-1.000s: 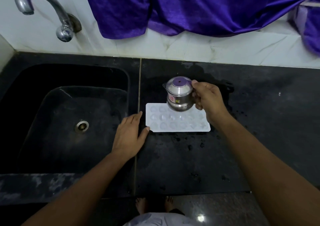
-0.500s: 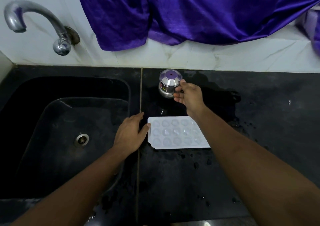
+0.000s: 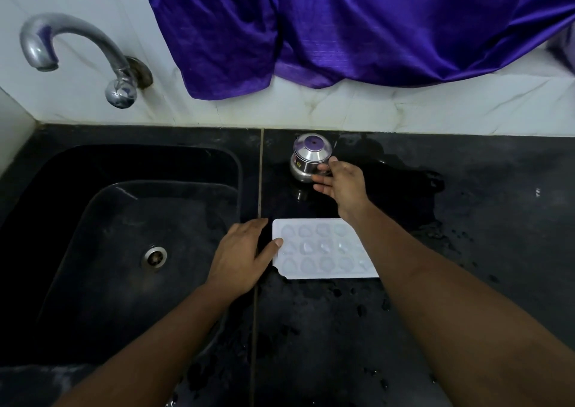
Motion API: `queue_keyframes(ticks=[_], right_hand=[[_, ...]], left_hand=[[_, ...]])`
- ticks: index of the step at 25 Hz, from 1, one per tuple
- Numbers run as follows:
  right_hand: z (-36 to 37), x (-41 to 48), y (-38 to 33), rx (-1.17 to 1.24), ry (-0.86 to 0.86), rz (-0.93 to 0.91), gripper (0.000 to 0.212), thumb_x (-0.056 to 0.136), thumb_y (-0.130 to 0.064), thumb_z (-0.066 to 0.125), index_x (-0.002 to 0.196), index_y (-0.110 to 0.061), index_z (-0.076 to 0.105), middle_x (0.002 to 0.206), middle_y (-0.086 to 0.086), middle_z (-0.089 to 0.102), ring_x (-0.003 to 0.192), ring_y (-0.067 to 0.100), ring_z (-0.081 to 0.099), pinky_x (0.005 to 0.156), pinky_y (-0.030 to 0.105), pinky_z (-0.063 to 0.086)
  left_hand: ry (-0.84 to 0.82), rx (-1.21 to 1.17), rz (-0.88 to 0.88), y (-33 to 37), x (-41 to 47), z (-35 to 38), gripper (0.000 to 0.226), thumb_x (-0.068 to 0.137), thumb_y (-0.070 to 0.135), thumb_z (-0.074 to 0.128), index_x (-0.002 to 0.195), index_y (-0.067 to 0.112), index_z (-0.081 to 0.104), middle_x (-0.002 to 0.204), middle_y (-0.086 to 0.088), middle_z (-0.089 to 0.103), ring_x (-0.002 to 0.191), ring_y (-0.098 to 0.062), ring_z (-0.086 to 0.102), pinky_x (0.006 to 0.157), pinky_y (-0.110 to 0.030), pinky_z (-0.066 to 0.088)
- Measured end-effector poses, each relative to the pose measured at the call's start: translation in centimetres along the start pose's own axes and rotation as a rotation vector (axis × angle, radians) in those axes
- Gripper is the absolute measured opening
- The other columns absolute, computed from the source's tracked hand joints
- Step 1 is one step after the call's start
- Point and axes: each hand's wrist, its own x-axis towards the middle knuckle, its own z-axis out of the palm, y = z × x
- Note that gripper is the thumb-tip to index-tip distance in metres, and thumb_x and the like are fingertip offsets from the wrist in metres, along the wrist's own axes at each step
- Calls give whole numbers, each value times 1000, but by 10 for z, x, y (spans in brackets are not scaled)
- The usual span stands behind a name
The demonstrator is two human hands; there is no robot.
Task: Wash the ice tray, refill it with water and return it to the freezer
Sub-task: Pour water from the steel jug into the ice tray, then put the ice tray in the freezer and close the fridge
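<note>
The tray (image 3: 323, 249) lies flat on the wet tabletop (image 3: 466, 251), beside the sink (image 3: 124, 219). Left hand (image 3: 242, 255): grip spread, thumb on the tray's edge. Right hand (image 3: 342, 185): fingers loose at the steel pot (image 3: 309, 157); hold uncertain. Filled, the tray likely spills easily and is slippery; lift level, by both short ends.

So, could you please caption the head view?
Right hand at steel pot; left hand steadies ice tray by sink.

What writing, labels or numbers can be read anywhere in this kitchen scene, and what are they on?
No text can be read here.
Small sticker on the steel pot: a red and yellow patch at its left side, too small and blurred to read.
Ice tray, tap, sink and purple cloth: no visible writing.
</note>
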Motion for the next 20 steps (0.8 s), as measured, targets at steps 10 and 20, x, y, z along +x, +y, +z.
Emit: queue_keyframes(ticks=[10,20], right_hand=[[-85,-35,-4,-435,164,-188,7,103,-20,62,108,-17,66,89,-3,66,85,19,66,67,31,57],[-172,-89,33,-788,172,32,28,104,-15,54,128,-13,67,106,5,73,90,23,71,71,41,60]], left_hand=[[33,-291,-135,6,-6,3,56,103,37,65,152,12,55,149,-5,63,138,-21,56,113,-37,47],[143,-618,-400,17,-16,22,30,103,12,64,132,12,72,107,-2,78,88,-17,77,86,-40,64]])
